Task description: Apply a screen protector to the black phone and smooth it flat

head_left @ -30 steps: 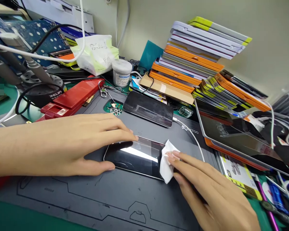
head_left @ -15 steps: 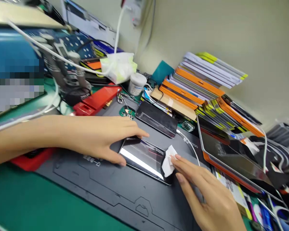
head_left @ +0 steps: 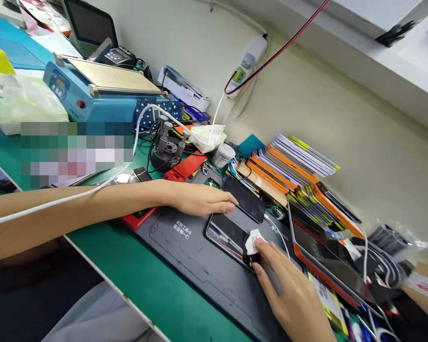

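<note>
A smartphone (head_left: pixel 228 232) with a dark, glossy screen lies on the grey work mat (head_left: pixel 185 256). My right hand (head_left: pixel 288 285) presses a crumpled white tissue (head_left: pixel 254 241) under its fingertips against the near right end of the screen. My left hand (head_left: pixel 199 197) is stretched out over the far left end of the phone, fingers straight, holding nothing; whether it touches the phone I cannot tell. Just behind, a second dark phone (head_left: pixel 243 197) lies on the mat with a white cable at its right end.
Stacked orange and grey flat boxes (head_left: pixel 288 166) lean along the wall. A tablet-like panel (head_left: pixel 328 247) lies on the right. Behind my left arm are a red tool (head_left: pixel 185 167), a white jar (head_left: pixel 224 155) and a blue machine (head_left: pixel 96 102). A white cable (head_left: pixel 71 195) crosses over my left forearm.
The view has swung left and widened, showing the blue machine and table edge. My left fingers and thumb have drawn closer together over the phone's end. The tissue stays under my right fingers.
</note>
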A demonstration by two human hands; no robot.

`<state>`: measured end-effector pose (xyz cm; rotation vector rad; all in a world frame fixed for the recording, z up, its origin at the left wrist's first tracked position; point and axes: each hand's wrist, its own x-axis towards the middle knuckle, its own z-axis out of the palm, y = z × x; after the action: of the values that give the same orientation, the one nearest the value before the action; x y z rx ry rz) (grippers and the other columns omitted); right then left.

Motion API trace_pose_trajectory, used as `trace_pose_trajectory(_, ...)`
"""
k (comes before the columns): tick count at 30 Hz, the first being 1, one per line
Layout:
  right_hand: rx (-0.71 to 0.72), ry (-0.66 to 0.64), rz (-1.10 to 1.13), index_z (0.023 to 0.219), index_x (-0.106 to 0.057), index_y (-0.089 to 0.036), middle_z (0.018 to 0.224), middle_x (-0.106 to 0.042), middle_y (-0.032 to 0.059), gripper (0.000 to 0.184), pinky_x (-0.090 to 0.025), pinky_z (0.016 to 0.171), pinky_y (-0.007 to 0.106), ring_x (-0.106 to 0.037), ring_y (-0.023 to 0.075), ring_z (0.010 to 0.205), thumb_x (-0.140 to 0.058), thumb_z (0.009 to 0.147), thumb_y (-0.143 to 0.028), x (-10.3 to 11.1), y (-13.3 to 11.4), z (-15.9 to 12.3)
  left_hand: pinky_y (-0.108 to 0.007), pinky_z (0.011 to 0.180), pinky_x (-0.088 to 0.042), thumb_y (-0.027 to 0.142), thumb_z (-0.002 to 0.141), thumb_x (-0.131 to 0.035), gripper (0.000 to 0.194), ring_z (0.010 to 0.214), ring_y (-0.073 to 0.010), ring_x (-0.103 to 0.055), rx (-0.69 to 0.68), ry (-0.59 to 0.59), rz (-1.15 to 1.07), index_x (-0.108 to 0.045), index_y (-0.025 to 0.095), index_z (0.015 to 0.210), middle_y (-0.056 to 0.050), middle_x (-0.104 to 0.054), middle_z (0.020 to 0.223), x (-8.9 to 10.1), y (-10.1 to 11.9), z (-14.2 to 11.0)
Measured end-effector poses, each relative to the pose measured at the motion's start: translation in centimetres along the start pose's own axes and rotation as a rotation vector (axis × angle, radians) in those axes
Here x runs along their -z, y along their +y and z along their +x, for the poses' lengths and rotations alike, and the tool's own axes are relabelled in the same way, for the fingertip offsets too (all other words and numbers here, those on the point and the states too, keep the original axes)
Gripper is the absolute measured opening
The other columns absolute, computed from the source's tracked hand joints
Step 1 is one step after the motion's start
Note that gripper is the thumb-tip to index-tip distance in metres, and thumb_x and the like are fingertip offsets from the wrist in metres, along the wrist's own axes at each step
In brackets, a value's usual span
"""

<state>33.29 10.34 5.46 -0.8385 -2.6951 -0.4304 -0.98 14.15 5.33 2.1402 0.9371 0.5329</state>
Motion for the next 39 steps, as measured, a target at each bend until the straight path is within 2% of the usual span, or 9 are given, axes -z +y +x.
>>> trace_pose_trajectory(3, -0.093, -0.069, 0.037, 0.135, -0.072, -0.018, 0.135, -0.077, 0.0112, 0.036, -0.065, 0.103, 0.046, -0.074, 0.0311, 0.126, -0.054, 0.109, -0.036, 0.4, -1.1, 0.9, -0.037, 0.116, -0.044, 0.053, 0.114, -0.034, 0.058, 0.141, -0.0265, -0.059, 0.017, 0.025, -0.002, -0.048, 0.019, 0.158, -0.012, -0.059, 0.159, -0.1, -0.1, -0.2)
trace_pose_trajectory(8, -0.184, -0.09, 0.043, 0.145, -0.066, -0.016, 0.141, -0.074, 0.0132, 0.044, -0.063, 0.107, 0.046, -0.071, 0.0292, 0.131, -0.048, 0.112, -0.037, 0.5, -3.0, 1.4, -0.032, 0.109, -0.046, 0.049, 0.114, -0.031, 0.053, 0.128, -0.0233, -0.066, 0.03, 0.042, 0.02, -0.053, 0.018, 0.152, -0.009, -0.073, 0.139, -0.2, 0.3, -0.3)
trace_pose_trajectory(11, -0.189, -0.078, 0.043, 0.145, -0.066, -0.018, 0.139, -0.075, 0.0122, 0.043, -0.065, 0.103, 0.045, -0.071, 0.0304, 0.13, -0.05, 0.111, -0.039, 1.0, -4.3, 0.4, -0.03, 0.106, -0.046, 0.048, 0.114, -0.031, 0.05, 0.124, -0.0221, -0.068, 0.031, 0.064, 0.041, -0.056, 0.019, 0.146, -0.008, -0.076, 0.131, -0.2, 0.3, -0.1)
trace_pose_trajectory(17, -0.106, 0.001, -0.02, 0.15, -0.061, -0.016, 0.143, -0.073, 0.0128, 0.047, -0.066, 0.103, 0.044, -0.069, 0.033, 0.133, -0.059, 0.107, -0.036, 1.5, -6.5, -2.3, -0.028, 0.104, -0.048, 0.045, 0.114, -0.036, 0.046, 0.126, -0.0227, -0.068, 0.021, 0.098, 0.083, -0.063, 0.017, 0.14, -0.008, -0.075, 0.136, -0.2, 0.0, 0.1)
trace_pose_trajectory(19, -0.091, 0.022, -0.034, 0.153, -0.058, -0.015, 0.145, -0.072, 0.0129, 0.05, -0.065, 0.104, 0.045, -0.067, 0.0344, 0.136, -0.061, 0.107, -0.035, 1.2, -6.7, -2.6, -0.026, 0.104, -0.048, 0.041, 0.114, -0.035, 0.044, 0.124, -0.0202, -0.069, 0.021, 0.1, 0.104, -0.063, 0.018, 0.139, -0.007, -0.076, 0.133, -0.3, 0.1, 0.1)
trace_pose_trajectory(22, -0.16, -0.042, 0.027, 0.156, -0.057, -0.018, 0.148, -0.069, 0.0114, 0.051, -0.063, 0.108, 0.046, -0.064, 0.0336, 0.139, -0.056, 0.108, -0.037, 0.5, -6.6, -1.8, -0.024, 0.103, -0.049, 0.028, 0.113, -0.032, 0.041, 0.12, -0.0169, -0.071, 0.035, 0.116, 0.164, -0.062, 0.019, 0.14, -0.004, -0.077, 0.129, -0.3, 0.2, 0.0)
trace_pose_trajectory(26, -0.314, -0.14, 0.146, 0.151, -0.063, -0.021, 0.149, -0.068, 0.0077, 0.049, -0.061, 0.111, 0.047, -0.064, 0.0329, 0.139, -0.046, 0.112, -0.044, -0.4, -5.2, 0.6, -0.03, 0.103, -0.05, 0.017, 0.106, -0.037, 0.04, 0.126, -0.0226, -0.068, 0.077, 0.168, 0.298, -0.064, 0.02, 0.135, -0.008, -0.073, 0.137, -0.2, 0.2, -0.2)
trace_pose_trajectory(30, -0.317, -0.151, 0.171, 0.153, -0.063, -0.023, 0.15, -0.066, 0.005, 0.05, -0.058, 0.114, 0.048, -0.06, 0.0326, 0.143, -0.045, 0.112, -0.046, -0.9, -4.2, 2.1, -0.033, 0.099, -0.051, 0.016, 0.104, -0.037, 0.038, 0.124, -0.0253, -0.069, 0.108, 0.201, 0.399, -0.067, 0.023, 0.127, -0.007, -0.074, 0.136, -0.2, 0.1, -0.2)
trace_pose_trajectory(39, -0.191, -0.03, 0.172, 0.154, -0.062, -0.025, 0.15, -0.068, 0.0034, 0.047, -0.057, 0.116, 0.044, -0.06, 0.0305, 0.143, -0.058, 0.108, -0.034, -0.2, -7.0, -1.2, -0.033, 0.09, -0.053, 0.02, 0.103, -0.042, 0.03, 0.11, -0.0251, -0.074, 0.131, 0.164, 0.467, -0.068, 0.023, 0.116, -0.005, -0.079, 0.122, -0.3, -0.2, -0.1)
